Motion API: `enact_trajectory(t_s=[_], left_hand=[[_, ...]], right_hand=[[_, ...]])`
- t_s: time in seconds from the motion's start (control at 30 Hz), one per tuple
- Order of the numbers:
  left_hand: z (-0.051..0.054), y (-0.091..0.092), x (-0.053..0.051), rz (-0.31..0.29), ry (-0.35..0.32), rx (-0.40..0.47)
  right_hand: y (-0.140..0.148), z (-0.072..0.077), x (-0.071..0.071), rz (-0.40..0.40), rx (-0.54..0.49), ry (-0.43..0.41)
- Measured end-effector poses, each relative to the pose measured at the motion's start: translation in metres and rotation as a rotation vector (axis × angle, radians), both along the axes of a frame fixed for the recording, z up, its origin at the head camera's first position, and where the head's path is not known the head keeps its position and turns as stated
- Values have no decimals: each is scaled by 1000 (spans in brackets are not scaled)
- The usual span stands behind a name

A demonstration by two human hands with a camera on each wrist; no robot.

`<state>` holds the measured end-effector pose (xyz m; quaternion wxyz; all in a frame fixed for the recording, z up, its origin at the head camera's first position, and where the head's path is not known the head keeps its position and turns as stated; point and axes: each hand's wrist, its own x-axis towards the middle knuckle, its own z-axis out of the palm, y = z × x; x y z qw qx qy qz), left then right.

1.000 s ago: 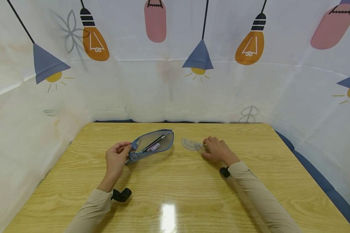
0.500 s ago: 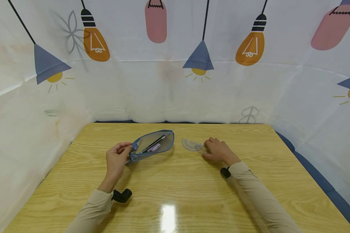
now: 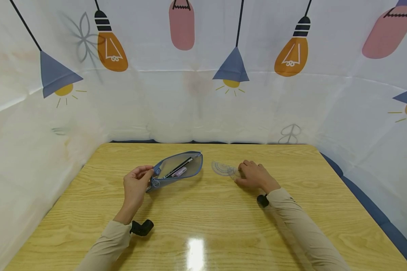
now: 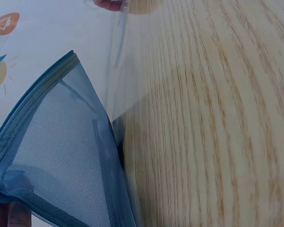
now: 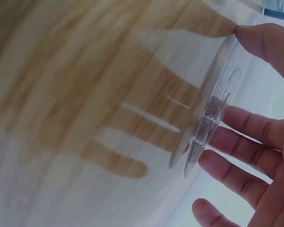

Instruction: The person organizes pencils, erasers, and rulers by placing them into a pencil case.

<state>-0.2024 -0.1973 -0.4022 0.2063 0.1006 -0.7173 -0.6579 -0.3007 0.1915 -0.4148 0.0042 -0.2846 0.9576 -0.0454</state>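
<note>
In the head view, my left hand [image 3: 135,186] pinches the left end of a blue mesh pencil pouch [image 3: 159,183]. The pouch gapes open, and a dark pen [image 3: 178,167] and a small pale purple item [image 3: 179,172] lie inside it. To the pouch's right, a clear plastic protractor [image 3: 221,168] lies on the table. My right hand [image 3: 256,176] reaches over its right part, partly hiding it. In the right wrist view, spread, slightly bent fingertips touch the protractor [image 5: 210,113], with the thumb apart from them near the tabletop.
A wood-grain table [image 3: 196,210] spreads under both hands. Behind and beside it hangs a white cloth [image 3: 166,101] printed with lamps and bulbs. Each wrist wears a small black camera, such as the left one [image 3: 141,227].
</note>
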Motion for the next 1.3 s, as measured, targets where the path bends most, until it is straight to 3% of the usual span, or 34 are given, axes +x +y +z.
enact_trajectory(t_s=[0.57, 1.3], left_hand=[[0, 2, 0, -5, 23, 6], [1, 3, 1, 0, 12, -14]], right_hand=[[2, 6, 1, -15, -49, -46], [2, 10, 15, -26, -103, 55]])
